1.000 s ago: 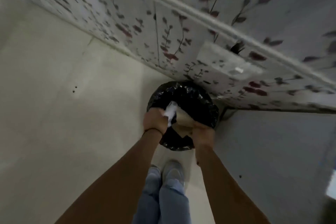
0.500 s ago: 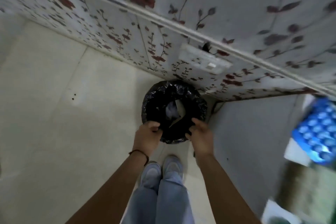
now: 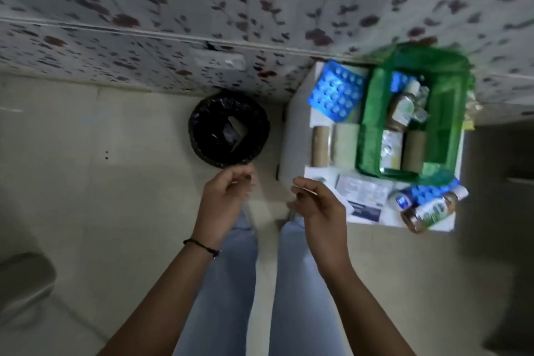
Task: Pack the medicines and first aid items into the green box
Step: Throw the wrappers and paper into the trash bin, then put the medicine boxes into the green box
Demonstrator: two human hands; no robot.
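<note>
The green box [image 3: 452,113] stands open on a small white table [image 3: 294,136] at the right, holding bottles, a blister strip and a bandage roll [image 3: 413,150]. Beside it on the table lie a blue blister pack [image 3: 336,92], two more bandage rolls [image 3: 320,146], a leaflet [image 3: 361,193] and a brown bottle [image 3: 427,212] at the front right corner. My left hand [image 3: 224,196] and my right hand [image 3: 318,205] hang in front of me, both empty with loosely curled fingers, left of the table and below the bin.
A black-lined waste bin [image 3: 228,128] with discarded wrappers inside stands on the tiled floor against the floral wall [image 3: 144,37]. My legs in blue jeans [image 3: 231,283] are below. A grey object [image 3: 23,277] sits at the lower left.
My hands have let go of the wrappers into the bin and pulled back from its rim. The view has swung right, bringing the table and green box into sight.
</note>
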